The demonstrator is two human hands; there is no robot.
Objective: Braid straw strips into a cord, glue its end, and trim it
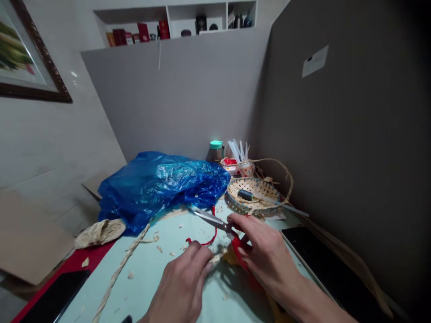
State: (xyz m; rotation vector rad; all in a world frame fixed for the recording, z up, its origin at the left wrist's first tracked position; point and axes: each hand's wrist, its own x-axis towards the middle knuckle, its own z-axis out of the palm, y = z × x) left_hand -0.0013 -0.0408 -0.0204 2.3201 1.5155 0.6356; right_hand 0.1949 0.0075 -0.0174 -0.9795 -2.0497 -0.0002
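Note:
My right hand (266,246) is closed around the red handles of a pair of scissors (212,219). Their metal blades point to the upper left, slightly parted, above the table (148,278). My left hand (182,282) pinches a pale twisted straw cord (219,256), whose short end sticks out toward the right hand. A piece of red yarn (214,237) curls behind the left fingers and passes under the blades. Something yellow-brown (230,256) shows partly below the right hand; its kind is hidden.
A blue plastic bag (151,184) covers the back left. Behind my right hand sits a woven basket (256,184) holding a dark thread spool (245,194). A long straw cord (117,269) lies at left. Dark flat devices (326,264) flank both sides; grey panels stand behind and right.

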